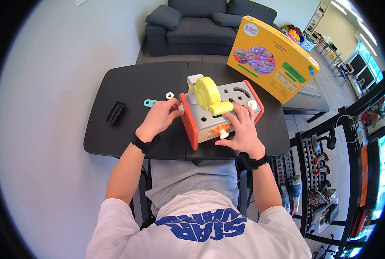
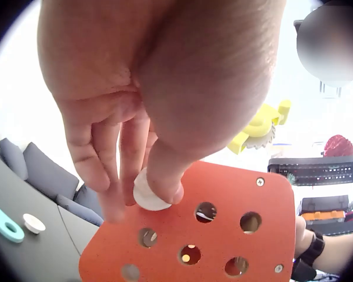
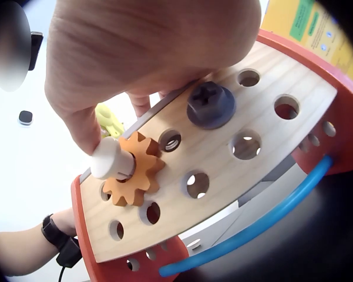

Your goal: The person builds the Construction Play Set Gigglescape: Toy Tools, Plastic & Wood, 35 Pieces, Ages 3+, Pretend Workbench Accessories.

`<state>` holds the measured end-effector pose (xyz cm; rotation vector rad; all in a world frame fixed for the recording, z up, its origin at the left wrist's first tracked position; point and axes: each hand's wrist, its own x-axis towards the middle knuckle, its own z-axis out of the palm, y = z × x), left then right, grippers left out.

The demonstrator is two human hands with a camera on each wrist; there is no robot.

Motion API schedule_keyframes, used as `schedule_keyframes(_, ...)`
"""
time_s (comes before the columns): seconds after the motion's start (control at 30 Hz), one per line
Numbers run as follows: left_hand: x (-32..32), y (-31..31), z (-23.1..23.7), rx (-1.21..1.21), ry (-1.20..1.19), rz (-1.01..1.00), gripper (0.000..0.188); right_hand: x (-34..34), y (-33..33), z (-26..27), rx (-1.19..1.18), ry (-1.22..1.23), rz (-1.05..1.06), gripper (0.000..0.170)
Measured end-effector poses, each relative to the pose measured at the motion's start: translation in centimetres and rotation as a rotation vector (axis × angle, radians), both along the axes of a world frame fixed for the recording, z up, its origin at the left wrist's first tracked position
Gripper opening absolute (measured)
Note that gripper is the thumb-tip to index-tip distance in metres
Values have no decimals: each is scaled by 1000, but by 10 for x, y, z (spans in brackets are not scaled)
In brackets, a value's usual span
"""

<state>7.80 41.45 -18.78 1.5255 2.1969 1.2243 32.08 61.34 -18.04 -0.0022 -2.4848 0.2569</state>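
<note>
Head view shows the right hand (image 1: 245, 131) spread on the toy workbench (image 1: 214, 121), thumb just beside the white bolt (image 1: 224, 134) at the workbench's front orange gear (image 1: 218, 128), the left hand (image 1: 158, 117) pinching a white disc (image 2: 144, 195) at the workbench's left red panel (image 1: 190, 125).

- A dark grey sofa (image 1: 199, 36) with cushions (image 1: 164, 17) stands beyond the black counter (image 1: 136, 84).
- A yellow printed box (image 1: 283, 54) is near the counter's right end.
- A white basket (image 1: 307, 45) with colourful contents (image 1: 293, 31) is behind the box.
- A black rack (image 1: 308, 157) stands at right.
</note>
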Motion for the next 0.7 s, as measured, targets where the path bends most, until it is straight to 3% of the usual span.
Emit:
schedule_keyframes(0.1,4,1,6,-11,10,40,18,0,3,-16,142,-67,-105,79)
schedule_keyframes(0.3,2,1,13,-91,24,18,19,-1,6,-18,305,7,-32,93)
schedule_keyframes(0.7,-5,8,7,-67,9,-11,21,-5,4,49,211,-164,77,96)
